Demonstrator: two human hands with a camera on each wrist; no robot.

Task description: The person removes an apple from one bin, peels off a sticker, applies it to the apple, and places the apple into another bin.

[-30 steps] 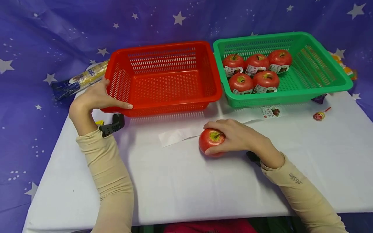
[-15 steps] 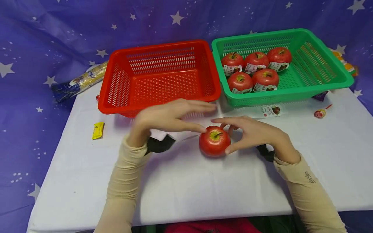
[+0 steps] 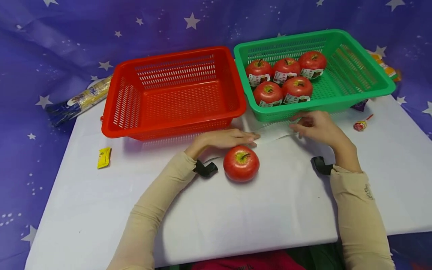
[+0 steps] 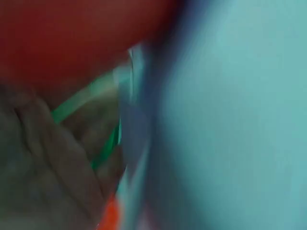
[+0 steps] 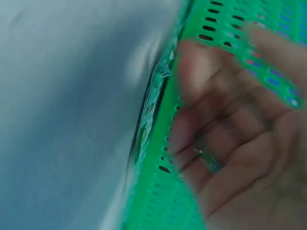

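A single red apple (image 3: 241,165) stands on the white table in the head view, its stem up. Just behind it my left hand (image 3: 224,138) lies low with fingers extended over a white paper strip (image 3: 275,133). The strip runs right, toward the green basket. At that end hovers my right hand (image 3: 320,126), fingers loosely bent and thumb apart from the index finger. In the right wrist view a printed label (image 5: 151,105) on the strip shows beside the fingers, with no grip on it visible. The left wrist view is blurred, with red filling its upper corner.
A red basket (image 3: 173,127) with nothing in it stands at the back left. Touching its right side, a green basket (image 3: 324,101) holds several labelled apples. A yellow packet (image 3: 104,157), a long noodle packet (image 3: 81,101) and a lollipop (image 3: 360,125) lie around them.
My left hand has left the red basket's rim and come right, to behind the apple. My right hand has let go of the apple and moved back and right to the label end.
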